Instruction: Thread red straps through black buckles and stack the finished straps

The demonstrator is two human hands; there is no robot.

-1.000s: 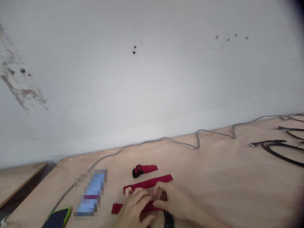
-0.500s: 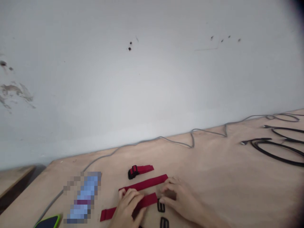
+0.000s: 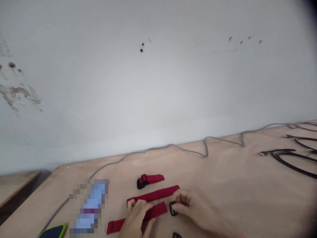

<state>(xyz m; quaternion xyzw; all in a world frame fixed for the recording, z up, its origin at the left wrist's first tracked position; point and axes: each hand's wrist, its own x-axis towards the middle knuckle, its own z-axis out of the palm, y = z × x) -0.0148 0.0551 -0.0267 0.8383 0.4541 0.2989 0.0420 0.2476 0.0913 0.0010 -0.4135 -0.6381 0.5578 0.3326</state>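
Observation:
My right hand [image 3: 190,206] pinches a black slide buckle [image 3: 173,209] between thumb and fingers, just off the right end of a red strap [image 3: 159,209]. Across the middle of that strap rests my left hand [image 3: 137,216], thumb on one side and curled fingers on the other; part of the strap is hidden under it. Behind lies a second red strap [image 3: 158,193], its right end close to my right fingers. A second black buckle [image 3: 176,235] shows at the bottom edge of the view, partly cut off.
Farther back on the wooden table [image 3: 223,178] is a red strap with a black buckle [image 3: 142,181] fitted. To the left are a blurred blue item [image 3: 95,198] and a green-edged dark object [image 3: 53,231]. Black cables [image 3: 292,163] lie right; a grey cable [image 3: 188,151] runs along the wall.
My right thumb and fingers have closed on the black buckle, which now stands slightly apart from the other buckle. My left hand stays on the strap. The whole view has shifted a little.

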